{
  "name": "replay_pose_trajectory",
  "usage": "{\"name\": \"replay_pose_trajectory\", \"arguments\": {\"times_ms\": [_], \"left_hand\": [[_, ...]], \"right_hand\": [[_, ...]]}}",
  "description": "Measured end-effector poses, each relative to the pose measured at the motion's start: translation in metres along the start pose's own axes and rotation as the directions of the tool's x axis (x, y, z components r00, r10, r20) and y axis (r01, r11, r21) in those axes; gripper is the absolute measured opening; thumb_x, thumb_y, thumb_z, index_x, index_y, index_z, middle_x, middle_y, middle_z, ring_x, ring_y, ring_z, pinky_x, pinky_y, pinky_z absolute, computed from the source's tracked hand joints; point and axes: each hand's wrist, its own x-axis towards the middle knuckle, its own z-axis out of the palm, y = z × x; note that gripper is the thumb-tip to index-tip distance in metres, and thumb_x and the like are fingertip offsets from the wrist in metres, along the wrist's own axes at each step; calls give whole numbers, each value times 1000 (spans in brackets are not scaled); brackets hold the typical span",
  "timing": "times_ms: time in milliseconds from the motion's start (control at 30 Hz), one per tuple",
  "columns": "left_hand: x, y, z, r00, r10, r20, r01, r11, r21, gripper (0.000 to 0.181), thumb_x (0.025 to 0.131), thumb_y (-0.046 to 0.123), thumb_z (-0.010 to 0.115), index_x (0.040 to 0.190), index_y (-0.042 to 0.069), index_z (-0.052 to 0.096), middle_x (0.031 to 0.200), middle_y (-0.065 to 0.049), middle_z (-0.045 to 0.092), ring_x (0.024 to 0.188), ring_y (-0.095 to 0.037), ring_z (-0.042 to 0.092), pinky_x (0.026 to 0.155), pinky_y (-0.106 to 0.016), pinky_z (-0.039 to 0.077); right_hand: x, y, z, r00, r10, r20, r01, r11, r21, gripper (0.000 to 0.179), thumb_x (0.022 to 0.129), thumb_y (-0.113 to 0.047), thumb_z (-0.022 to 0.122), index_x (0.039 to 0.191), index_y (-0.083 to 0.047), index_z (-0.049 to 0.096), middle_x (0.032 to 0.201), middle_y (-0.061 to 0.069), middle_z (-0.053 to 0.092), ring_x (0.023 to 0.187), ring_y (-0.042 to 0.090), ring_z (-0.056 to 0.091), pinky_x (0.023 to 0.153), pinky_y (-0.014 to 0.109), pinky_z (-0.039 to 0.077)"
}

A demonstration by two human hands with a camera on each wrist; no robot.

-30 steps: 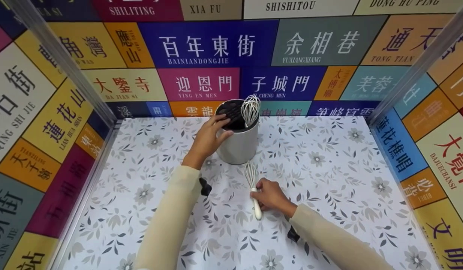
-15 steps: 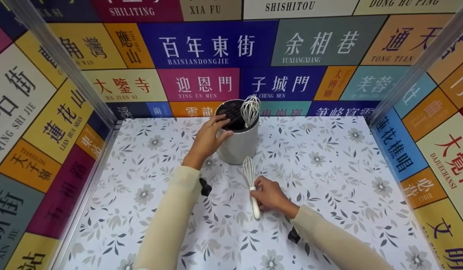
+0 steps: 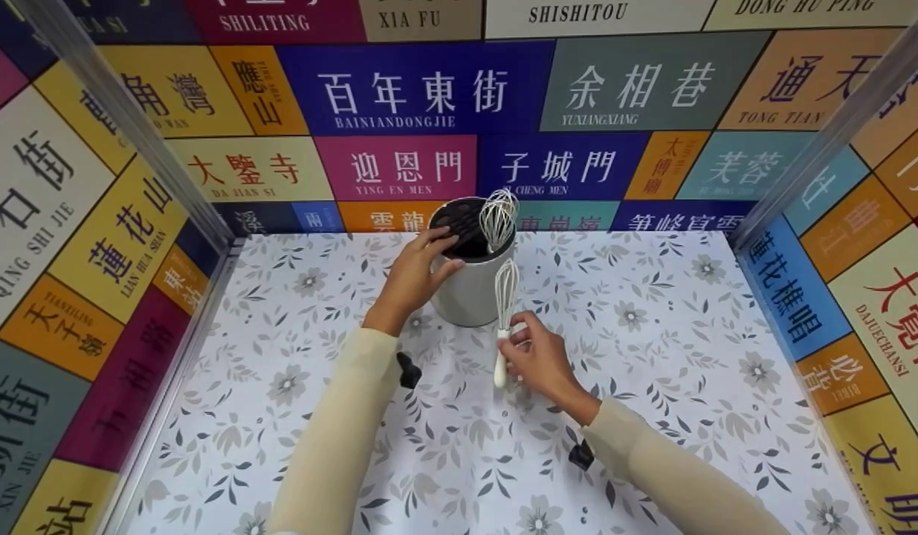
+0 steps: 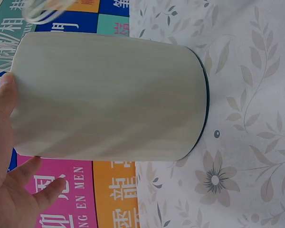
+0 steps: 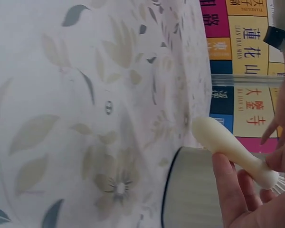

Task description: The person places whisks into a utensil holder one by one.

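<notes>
A white cylindrical utensil holder (image 3: 473, 286) stands on the flower-patterned table near the back wall; it also fills the left wrist view (image 4: 109, 95). A wire whisk (image 3: 497, 215) and dark utensils (image 3: 459, 219) stick out of its top. My left hand (image 3: 418, 271) grips the holder's rim and side. My right hand (image 3: 537, 357) pinches a second whisk (image 3: 504, 312) by its white handle (image 5: 230, 145), lifted off the table with its wire head up in front of the holder.
The table (image 3: 652, 357) is walled on three sides by panels with coloured street-name signs (image 3: 414, 89). Metal posts (image 3: 131, 126) stand at the back corners. Black wrist-camera mounts show on both sleeves.
My right hand has raised the whisk from lying on the table to upright and moved it toward the holder. The left hand has stayed on the holder.
</notes>
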Motion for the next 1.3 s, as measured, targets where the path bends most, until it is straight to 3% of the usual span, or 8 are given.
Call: {"name": "replay_pose_trajectory", "arguments": {"times_ms": [333,533,700,1033,1300], "left_hand": [[0,0,1,1000,-6,1,6,1000,-1,55,99,47,63,146,18,59,156,-1,49,143,-27,47,122,-43,36],[1,-1,1,1000,-9,4,9,1000,-6,55,99,47,62,146,18,59,156,-1,49,143,-27,47,121,-43,36],[1,-1,1,1000,-19,11,19,1000,-7,55,99,48,61,146,19,59,156,0,49,143,-27,47,121,-44,37],[0,-1,0,1000,-10,5,10,1000,12,55,99,47,62,146,18,59,155,-2,50,143,-28,48,120,-45,37],[1,0,0,1000,-10,9,10,1000,13,56,99,48,62,146,18,59,155,-2,50,142,-28,48,120,-45,38]], "right_hand": [[19,-38,-11,981,-146,-127,149,989,17,28,95,-22,72,120,-17,60,94,4,74,82,17,74,64,27,62],[33,-61,-16,946,-267,-185,273,962,6,28,96,-21,71,122,-16,61,94,3,74,82,15,74,66,27,62],[43,-78,-16,909,-329,-257,330,943,-40,30,97,-26,70,124,-17,60,94,0,74,84,13,74,69,28,61],[64,-93,-5,875,-336,-350,355,935,-9,35,98,-33,69,128,-18,58,100,0,75,89,12,73,71,28,61],[75,-103,1,854,-318,-413,371,927,54,35,99,-34,68,127,-16,57,105,2,71,94,14,72,74,37,60]]}}
